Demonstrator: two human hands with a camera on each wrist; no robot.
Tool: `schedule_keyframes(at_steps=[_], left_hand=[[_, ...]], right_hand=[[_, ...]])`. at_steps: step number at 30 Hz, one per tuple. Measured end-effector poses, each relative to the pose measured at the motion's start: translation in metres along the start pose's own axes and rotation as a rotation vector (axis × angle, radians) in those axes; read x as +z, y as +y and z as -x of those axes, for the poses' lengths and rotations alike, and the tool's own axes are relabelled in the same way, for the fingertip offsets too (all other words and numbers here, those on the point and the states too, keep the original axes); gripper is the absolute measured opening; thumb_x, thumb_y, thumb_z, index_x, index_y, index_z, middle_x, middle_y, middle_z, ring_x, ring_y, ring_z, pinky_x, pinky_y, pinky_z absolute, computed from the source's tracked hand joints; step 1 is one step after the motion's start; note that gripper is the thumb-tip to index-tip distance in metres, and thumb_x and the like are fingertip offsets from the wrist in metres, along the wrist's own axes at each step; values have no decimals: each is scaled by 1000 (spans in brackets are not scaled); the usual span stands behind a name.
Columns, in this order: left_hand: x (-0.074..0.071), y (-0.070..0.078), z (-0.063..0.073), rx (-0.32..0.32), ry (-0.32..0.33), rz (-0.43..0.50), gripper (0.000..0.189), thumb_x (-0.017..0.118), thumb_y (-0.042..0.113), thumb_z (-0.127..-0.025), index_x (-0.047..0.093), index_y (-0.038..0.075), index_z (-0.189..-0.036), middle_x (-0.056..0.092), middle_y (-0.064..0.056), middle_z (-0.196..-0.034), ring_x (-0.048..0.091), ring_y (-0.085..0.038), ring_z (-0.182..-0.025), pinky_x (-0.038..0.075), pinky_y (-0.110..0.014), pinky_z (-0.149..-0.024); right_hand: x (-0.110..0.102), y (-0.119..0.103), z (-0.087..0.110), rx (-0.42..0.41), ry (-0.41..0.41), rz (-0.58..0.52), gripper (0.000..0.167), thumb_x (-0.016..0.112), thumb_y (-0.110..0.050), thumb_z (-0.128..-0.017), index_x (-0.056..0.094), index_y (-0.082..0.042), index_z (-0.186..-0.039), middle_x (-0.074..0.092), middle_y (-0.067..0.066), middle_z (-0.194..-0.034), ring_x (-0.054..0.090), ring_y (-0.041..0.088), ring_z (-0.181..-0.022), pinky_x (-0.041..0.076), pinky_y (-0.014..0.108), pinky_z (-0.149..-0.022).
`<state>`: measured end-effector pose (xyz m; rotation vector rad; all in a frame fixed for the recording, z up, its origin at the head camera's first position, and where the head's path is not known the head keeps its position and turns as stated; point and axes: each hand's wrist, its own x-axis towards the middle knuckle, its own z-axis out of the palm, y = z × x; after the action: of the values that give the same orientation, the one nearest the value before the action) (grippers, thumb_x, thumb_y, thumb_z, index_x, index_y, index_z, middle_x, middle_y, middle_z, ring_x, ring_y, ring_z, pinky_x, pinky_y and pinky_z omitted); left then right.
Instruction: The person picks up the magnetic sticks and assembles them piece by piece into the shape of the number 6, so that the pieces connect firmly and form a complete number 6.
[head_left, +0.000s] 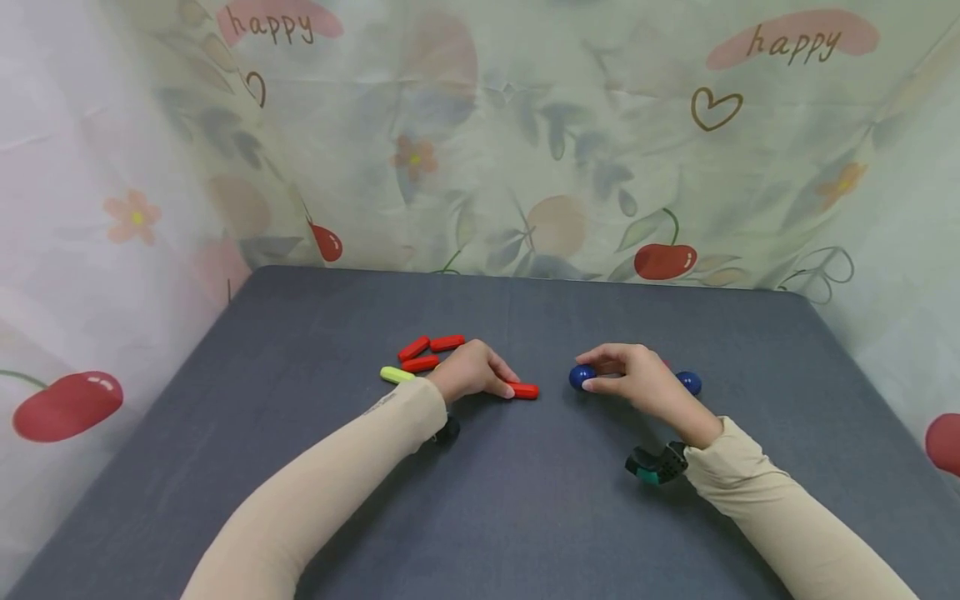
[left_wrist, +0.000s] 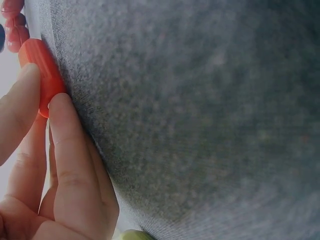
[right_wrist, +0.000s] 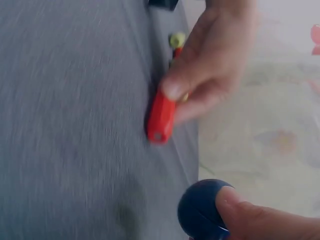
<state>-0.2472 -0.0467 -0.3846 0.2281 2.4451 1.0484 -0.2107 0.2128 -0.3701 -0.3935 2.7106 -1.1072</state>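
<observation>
My left hand (head_left: 472,371) pinches one end of a short red stick (head_left: 524,391) between thumb and fingers, low over the dark table. In the left wrist view the thumb lies along the side of this red stick (left_wrist: 44,75). To the right of it, my right hand (head_left: 637,379) pinches a glossy blue ball (head_left: 581,377) between thumb and fingers. The right wrist view shows the thumb pressed on the blue ball (right_wrist: 202,210). A second blue ball (head_left: 688,382) lies behind the right hand, with a bit of red beside it mostly hidden.
Near the left hand lie red sticks (head_left: 422,363) in a loose group, along with a yellow-green stick (head_left: 396,375) partly covered by the wrist. A patterned cloth (head_left: 510,150) hangs behind the table (head_left: 525,517). The right wrist carries a black device (head_left: 656,463).
</observation>
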Motion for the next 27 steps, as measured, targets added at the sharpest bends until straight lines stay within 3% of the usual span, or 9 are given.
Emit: schedule_keyframes(at_steps=[4,14,27], left_hand=[[0,1,-1,-20,-7,8,18,81,16,-78,79,19,-95,71,0,-106,58,-17,-99,48,-37,-91],[0,2,-2,-41,-8,33,18,81,16,-78,79,18,-96,70,-1,-106,57,-18,-96,48,-36,-90],[1,1,-3,-31,-9,13,19,81,17,-78,79,17,-97,70,-1,-104,57,-18,-95,48,-36,-90]], right_hand=[[11,-5,-3,3,-22,-75,43,71,-18,-88,61,-6,-129,60,17,-130,62,33,-113,50,48,-93],[36,-5,-9,-5,-2,-112,36,72,-18,-88,66,-6,-121,67,14,-119,67,26,-104,53,43,-90],[45,-3,-11,17,7,-96,35,72,-18,-88,66,-9,-121,67,13,-121,66,26,-107,53,42,-89]])
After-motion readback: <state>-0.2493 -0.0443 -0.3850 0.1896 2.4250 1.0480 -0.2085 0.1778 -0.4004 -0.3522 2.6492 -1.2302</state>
